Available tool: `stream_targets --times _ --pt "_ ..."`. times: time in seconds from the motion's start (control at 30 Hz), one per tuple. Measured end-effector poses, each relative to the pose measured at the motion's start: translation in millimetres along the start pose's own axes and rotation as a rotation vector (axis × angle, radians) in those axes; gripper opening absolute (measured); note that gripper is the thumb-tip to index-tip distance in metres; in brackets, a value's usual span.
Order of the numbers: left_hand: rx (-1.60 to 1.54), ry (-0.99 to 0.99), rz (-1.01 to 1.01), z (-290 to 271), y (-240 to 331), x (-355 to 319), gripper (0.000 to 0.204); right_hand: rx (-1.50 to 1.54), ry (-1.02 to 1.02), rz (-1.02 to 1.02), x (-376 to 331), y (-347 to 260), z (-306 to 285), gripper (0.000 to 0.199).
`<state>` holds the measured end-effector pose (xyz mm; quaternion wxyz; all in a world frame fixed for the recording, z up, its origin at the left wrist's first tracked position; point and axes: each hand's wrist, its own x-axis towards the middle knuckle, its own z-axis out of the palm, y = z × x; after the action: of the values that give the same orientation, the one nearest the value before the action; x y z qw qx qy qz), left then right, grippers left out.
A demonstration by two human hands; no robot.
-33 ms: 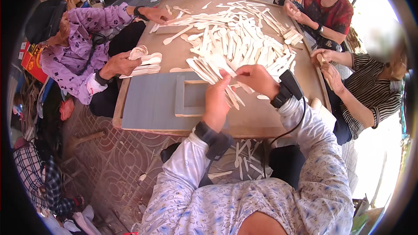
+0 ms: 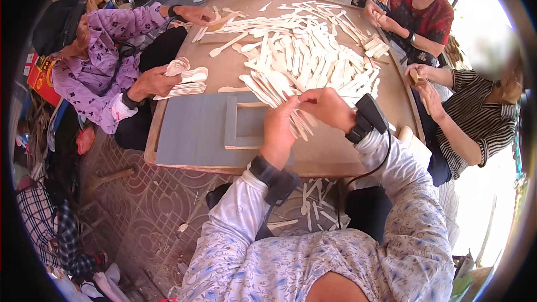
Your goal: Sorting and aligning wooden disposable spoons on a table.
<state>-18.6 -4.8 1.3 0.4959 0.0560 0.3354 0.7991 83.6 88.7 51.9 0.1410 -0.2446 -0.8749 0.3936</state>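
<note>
A big heap of flat pale wooden spoons (image 2: 305, 50) covers the middle of a round brown table (image 2: 330, 154). My left hand (image 2: 278, 130) and my right hand (image 2: 326, 106) meet at the heap's near edge. Both are closed on a fanned bunch of wooden spoons (image 2: 272, 90) held just above the tabletop. Under my left hand lies a grey board (image 2: 187, 131) carrying a small grey three-sided frame (image 2: 231, 123). Each wrist wears a dark band, and a black cable hangs from the right one.
Other people sit around the table. One in purple at the left holds a stack of spoons (image 2: 184, 81), and others at the far side and right handle small bundles. Loose spoons (image 2: 310, 207) lie on the patterned floor under the table's near edge.
</note>
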Motion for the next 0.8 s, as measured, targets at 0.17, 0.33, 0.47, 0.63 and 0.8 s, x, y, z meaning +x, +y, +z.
stream_targets --times 0.17,0.33,0.47,0.63,0.8 --pt "-0.097 -0.085 0.067 4.2 0.2 -6.2 0.02 0.331 -0.11 0.062 12.7 3.0 2.4 0.018" --pt "-0.119 0.05 0.003 7.5 4.0 -9.1 0.013 -0.254 0.322 -0.116 54.7 42.9 10.8 0.023" --pt "-0.165 0.009 0.009 5.1 4.6 -4.2 0.014 -0.615 0.109 0.048 71.2 45.2 15.6 0.026" --pt "-0.139 0.011 0.031 6.1 3.1 -1.6 0.017 -0.599 0.119 0.089 76.2 47.4 15.4 0.02" --pt "-0.091 -0.006 0.042 4.0 -1.1 1.4 0.016 -0.316 0.287 0.021 57.2 61.3 12.0 0.016"
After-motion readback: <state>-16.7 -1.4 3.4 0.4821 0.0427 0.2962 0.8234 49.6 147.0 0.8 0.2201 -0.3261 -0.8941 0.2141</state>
